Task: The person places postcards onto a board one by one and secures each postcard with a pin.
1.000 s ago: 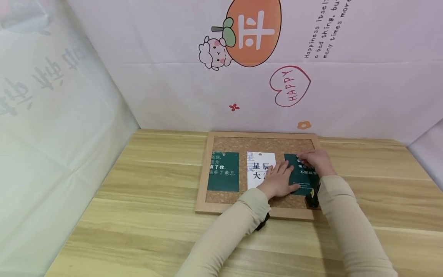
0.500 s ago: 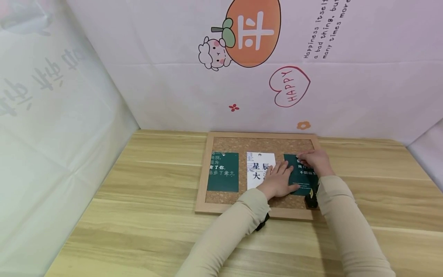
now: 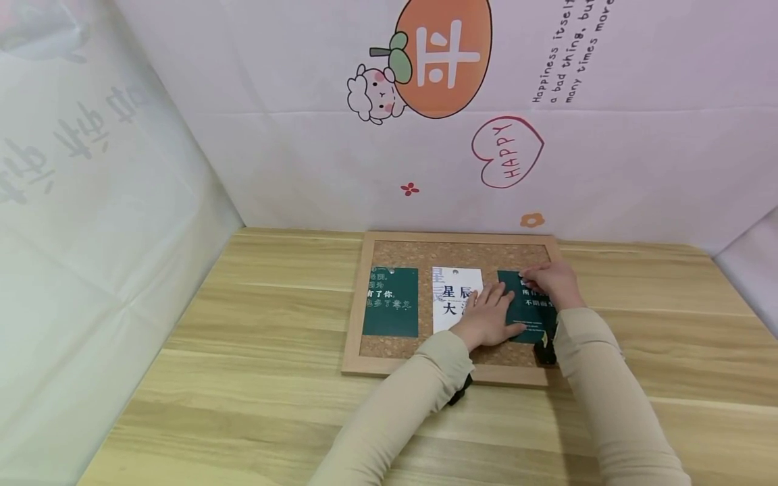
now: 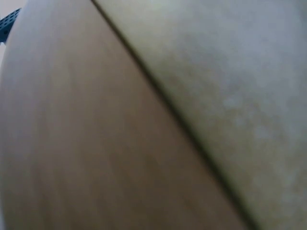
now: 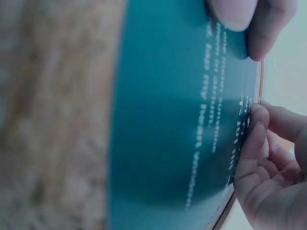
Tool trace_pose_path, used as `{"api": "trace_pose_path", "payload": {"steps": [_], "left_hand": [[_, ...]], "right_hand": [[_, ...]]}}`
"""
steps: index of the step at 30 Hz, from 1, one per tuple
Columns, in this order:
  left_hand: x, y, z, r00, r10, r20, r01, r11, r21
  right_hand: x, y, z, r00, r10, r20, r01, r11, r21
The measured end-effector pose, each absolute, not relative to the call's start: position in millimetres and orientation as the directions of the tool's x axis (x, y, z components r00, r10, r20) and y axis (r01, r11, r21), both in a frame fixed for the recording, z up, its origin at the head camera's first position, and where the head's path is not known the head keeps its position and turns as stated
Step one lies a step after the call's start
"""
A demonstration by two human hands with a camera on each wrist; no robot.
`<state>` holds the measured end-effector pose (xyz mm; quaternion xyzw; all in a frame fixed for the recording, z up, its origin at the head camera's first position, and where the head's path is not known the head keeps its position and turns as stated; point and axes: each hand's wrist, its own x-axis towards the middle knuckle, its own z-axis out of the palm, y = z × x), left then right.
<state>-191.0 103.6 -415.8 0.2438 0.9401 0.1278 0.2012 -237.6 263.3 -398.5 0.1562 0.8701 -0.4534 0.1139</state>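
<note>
A wood-framed cork board carries three cards in a row: a left green card, a middle white card and a right green card. My left hand lies with its fingers spread over the gap, touching the white card and the right green card. At the top of that green card my right hand brings thumb and forefinger together against its surface. Whatever small thing lies between these fingertips is hidden. In the right wrist view, the right green card fills the middle, the pinching right hand beside it.
The board lies on a wooden table, its far edge near a printed white backdrop. Black wrist devices hang close to the board. The left wrist view shows the board's frame and blurred cork.
Both hands keep their places on the cards. The right forearm has shifted very slightly to the left; the whole scene drifts a few pixels left.
</note>
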Motion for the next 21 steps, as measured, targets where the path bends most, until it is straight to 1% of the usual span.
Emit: {"api": "trace_pose_path", "payload": {"steps": [9,14,17,21], "left_hand": [[-189.7,103.3,-418.5,-0.813,0.510,-0.279,0.428,0.850,0.306],[-191.0,104.1,-419.9,-0.809,0.514,-0.287,0.424,0.847,0.320],[-191.4,104.4,-419.9,-0.805,0.515,-0.294,0.418,0.845,0.333],[-190.8,104.1,-419.2,-0.806,0.511,-0.299,0.415,0.848,0.330]], "right_hand": [[-239.2,265.4,-400.0,-0.928,0.155,-0.339,0.367,0.550,-0.751],[-239.7,265.3,-399.2,-0.924,0.158,-0.347,0.376,0.523,-0.765],[-240.1,264.8,-399.5,-0.925,0.163,-0.343,0.375,0.538,-0.755],[-240.6,265.8,-400.5,-0.923,0.165,-0.348,0.381,0.522,-0.763]]}}
